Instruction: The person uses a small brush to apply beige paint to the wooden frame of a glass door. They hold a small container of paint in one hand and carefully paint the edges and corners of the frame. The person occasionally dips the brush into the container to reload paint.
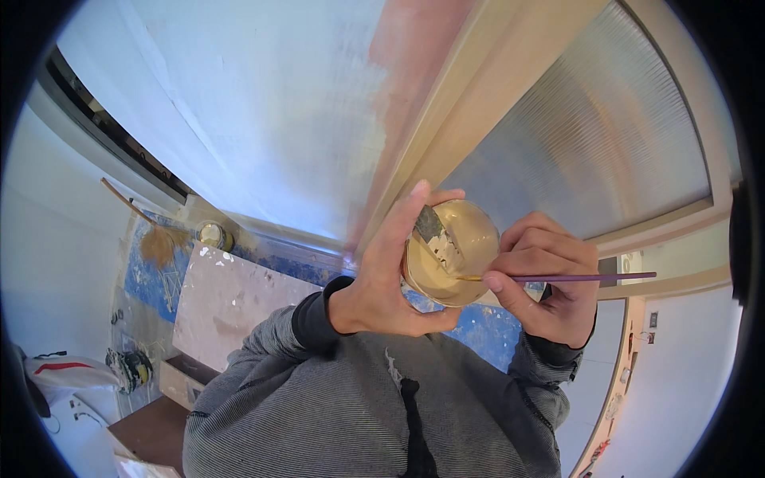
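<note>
In front of my chest, my left hand (381, 275) grips a round cup (476, 227) of beige paint, thumb and fingers wrapped around its side. A flat grey piece (440, 239), crusted with whitish flakes, leans inside the cup by my left thumb; its kind is unclear. My right hand (554, 279) pinches a thin paintbrush (602, 278) with a purple handle. The brush lies nearly level, its tip end reaching into the cup over the paint.
Ahead stands a wall panel (263, 103), white over pink, beside a beige frame (470, 95) with ribbed glass (606, 119). Lower left are a broom (159, 243), a paint can (213, 235), a pale board (231, 303) and a paint-spotted blue floor covering (147, 279).
</note>
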Motion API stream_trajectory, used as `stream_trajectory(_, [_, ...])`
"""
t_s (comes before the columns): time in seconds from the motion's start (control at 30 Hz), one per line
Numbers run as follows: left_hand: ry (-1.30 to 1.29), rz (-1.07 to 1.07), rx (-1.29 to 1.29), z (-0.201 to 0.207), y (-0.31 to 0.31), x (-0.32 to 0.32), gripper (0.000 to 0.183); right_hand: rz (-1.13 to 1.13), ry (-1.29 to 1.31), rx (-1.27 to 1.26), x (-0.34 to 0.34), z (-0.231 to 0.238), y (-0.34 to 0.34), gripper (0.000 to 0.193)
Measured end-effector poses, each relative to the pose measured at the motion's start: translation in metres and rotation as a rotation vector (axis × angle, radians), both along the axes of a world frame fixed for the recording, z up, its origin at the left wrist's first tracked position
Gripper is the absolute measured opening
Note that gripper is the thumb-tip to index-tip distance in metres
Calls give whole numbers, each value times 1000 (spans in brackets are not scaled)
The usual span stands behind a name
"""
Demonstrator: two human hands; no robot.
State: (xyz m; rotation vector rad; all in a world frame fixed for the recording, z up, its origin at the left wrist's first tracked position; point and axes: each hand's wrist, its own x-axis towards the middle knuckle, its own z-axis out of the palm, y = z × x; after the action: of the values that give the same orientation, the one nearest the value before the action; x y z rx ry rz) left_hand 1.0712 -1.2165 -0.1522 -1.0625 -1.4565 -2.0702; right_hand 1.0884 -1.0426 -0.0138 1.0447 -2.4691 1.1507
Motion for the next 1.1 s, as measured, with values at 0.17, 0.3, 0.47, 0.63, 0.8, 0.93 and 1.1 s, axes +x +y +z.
stream_trajectory(0.17, [2,86,-24,-2,-6,5,120,30,2,46,-1,-7,-8,15])
stream_trajectory(0.3, [17,153,-66,-2,-9,7,118,50,14,85,-2,-9,-11,16])
stream_trajectory(0.47, [22,173,-61,-3,-8,7,119,50,1,72,-2,-11,-13,17])
stream_trajectory(0.63, [-6,150,-67,-5,-9,8,120,33,-56,-28,-1,-13,-7,15])
stream_trajectory(0.8, [-32,163,-95,-2,-11,9,120,-15,-134,-284,0,-23,3,13])
stream_trajectory(0.93, [-42,173,-113,3,-13,7,119,-44,-225,-567,1,-34,2,17])
stream_trajectory(1.1, [-18,162,-153,3,-18,-4,120,-20,129,-961,-16,-30,0,23])
